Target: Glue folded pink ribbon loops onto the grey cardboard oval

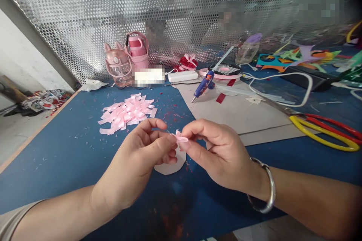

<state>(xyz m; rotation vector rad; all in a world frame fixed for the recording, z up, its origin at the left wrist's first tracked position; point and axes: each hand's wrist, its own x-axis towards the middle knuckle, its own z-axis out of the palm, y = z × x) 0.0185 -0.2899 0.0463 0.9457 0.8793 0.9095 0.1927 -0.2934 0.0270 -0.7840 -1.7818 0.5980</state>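
Between both hands a small folded piece of pink ribbon (182, 139) is pinched. My left hand (141, 152) is closed on its left end with thumb and fingers. From the other side, the thumb and forefinger of my right hand (217, 150) grip it; a silver bangle circles that wrist. Below the fingers a pale rounded card piece (169, 167) lies on the blue table, partly hidden by my left hand. Beyond my left hand spreads a loose pile of cut pink ribbon pieces (128, 113).
A blue glue gun (204, 86) stands on grey cardboard (203, 109), its nozzle pointing down-left. Yellow-and-red-handled scissors (325, 130) lie at right. Behind are pink bottles (120, 64), a white power strip (183, 76), a ribbon roll (223, 70), cables and a perforated metal screen (181, 11).
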